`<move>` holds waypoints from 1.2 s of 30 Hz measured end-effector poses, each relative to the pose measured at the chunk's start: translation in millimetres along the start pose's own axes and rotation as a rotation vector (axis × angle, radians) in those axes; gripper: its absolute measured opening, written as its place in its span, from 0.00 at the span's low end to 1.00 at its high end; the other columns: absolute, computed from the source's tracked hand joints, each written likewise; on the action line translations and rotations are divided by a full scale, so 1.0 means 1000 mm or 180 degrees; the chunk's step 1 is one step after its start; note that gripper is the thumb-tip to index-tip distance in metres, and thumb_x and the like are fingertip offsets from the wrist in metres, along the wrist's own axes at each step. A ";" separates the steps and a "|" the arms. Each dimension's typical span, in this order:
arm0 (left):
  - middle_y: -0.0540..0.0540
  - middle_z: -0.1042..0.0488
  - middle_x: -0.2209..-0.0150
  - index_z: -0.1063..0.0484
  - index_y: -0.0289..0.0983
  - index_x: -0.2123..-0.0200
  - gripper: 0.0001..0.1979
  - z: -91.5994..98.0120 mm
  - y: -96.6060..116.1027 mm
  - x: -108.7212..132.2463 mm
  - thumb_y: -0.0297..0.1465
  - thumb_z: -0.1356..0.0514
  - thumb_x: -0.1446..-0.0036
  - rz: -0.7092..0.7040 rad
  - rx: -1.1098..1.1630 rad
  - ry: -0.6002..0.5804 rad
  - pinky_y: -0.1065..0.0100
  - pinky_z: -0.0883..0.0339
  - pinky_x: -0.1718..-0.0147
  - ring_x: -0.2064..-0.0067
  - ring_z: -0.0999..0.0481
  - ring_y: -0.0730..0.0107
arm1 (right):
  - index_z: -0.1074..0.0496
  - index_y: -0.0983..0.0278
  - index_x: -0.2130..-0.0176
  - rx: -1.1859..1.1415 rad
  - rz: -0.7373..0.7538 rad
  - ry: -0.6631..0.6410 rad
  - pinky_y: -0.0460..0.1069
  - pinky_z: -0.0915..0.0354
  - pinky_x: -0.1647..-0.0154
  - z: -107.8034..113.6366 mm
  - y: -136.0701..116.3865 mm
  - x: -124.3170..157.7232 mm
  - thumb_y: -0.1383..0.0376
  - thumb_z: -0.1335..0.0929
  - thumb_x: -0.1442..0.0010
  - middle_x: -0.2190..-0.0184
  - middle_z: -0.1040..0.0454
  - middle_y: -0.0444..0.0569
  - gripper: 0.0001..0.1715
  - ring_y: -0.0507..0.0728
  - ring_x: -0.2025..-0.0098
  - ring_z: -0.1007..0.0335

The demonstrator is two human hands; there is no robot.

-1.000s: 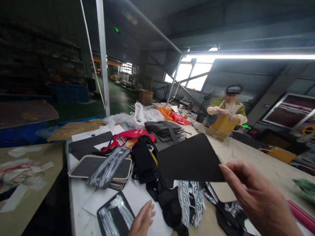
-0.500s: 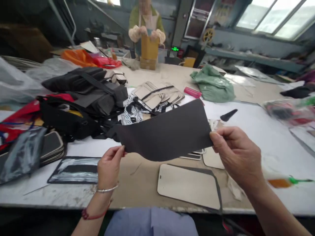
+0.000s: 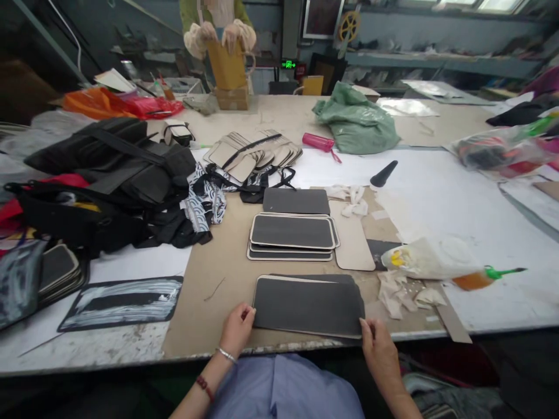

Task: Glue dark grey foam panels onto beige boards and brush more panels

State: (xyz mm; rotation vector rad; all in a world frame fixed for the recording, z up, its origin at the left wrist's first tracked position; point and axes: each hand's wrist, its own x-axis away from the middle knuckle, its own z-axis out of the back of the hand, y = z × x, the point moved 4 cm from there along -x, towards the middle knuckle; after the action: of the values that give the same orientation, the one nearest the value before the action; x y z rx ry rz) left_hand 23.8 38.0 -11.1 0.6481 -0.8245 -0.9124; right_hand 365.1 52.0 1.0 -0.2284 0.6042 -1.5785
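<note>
A black rectangular sheet (image 3: 308,305) lies flat on a beige board at the near table edge. My left hand (image 3: 236,328) grips its left end with curled fingers. My right hand (image 3: 379,350) pinches its right end. Just beyond lies a stack of black-faced boards (image 3: 292,234) with one loose black sheet (image 3: 296,201) behind it and a bare beige board (image 3: 351,241) at its right.
Black bags (image 3: 109,174) and straps pile at the left. A glue-smeared black sheet (image 3: 122,299) lies front left. A glue bottle (image 3: 474,279) in a plastic bag and crumpled paper sit right. A person across the table (image 3: 220,35) handles a brown bag. A green bag (image 3: 356,119) lies beyond.
The black sheet, held up in the air earlier, has come down flat onto the board at the table edge. Both hands have dropped with it to its ends.
</note>
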 end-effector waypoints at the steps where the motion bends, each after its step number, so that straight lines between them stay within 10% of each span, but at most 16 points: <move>1: 0.53 0.38 0.85 0.40 0.39 0.84 0.11 -0.003 0.000 -0.002 0.38 0.49 0.57 0.0021 -0.0074 0.0003 0.71 0.42 0.76 0.79 0.36 0.71 | 0.40 0.60 0.72 0.0022 -0.0014 -0.0006 0.51 0.39 0.71 -0.003 0.004 0.002 0.47 0.47 0.41 0.76 0.32 0.50 0.23 0.57 0.74 0.34; 36: 0.53 0.35 0.84 0.36 0.37 0.85 0.08 -0.009 -0.008 -0.012 0.31 0.46 0.56 0.0511 -0.0323 -0.0106 0.72 0.44 0.76 0.78 0.35 0.73 | 0.47 0.58 0.77 0.0404 -0.0284 -0.0723 0.49 0.47 0.77 -0.026 0.018 -0.005 0.50 0.47 0.43 0.83 0.39 0.44 0.19 0.55 0.80 0.41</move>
State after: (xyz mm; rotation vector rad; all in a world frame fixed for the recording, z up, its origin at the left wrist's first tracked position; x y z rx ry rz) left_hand 23.2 46.4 -25.6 0.4726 -0.8418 -0.8153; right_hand 368.7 63.5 -28.7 -0.3378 0.3199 -1.6425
